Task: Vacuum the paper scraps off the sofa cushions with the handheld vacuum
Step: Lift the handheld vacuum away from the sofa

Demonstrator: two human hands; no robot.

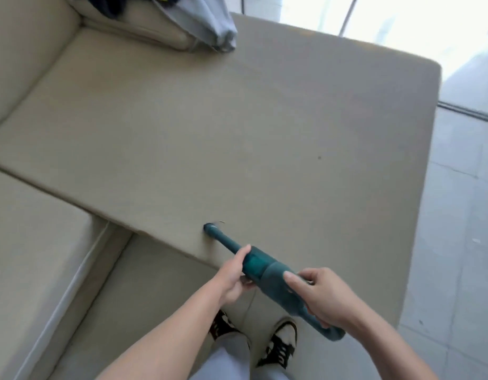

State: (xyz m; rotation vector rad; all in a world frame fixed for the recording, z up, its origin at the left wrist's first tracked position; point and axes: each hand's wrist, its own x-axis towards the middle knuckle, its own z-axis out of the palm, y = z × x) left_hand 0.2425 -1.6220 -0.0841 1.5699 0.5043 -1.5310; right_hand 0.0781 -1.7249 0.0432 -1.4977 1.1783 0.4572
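Fingers (pixel 295 278) of both hands wrapped round the handheld vacuum (pixel 264 272).
Right hand (pixel 323 296) grips the handle, left hand (pixel 233 277) the barrel; nozzle (pixel 210 229) touches the sofa cushion (pixel 237 133) near its front edge, tiny scrap (pixel 222 222) just beside.

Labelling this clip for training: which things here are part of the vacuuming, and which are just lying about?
In the job: handheld vacuum, left hand, right hand, sofa cushion, small scrap by the nozzle.
Lying about: grey garment, dark speck.
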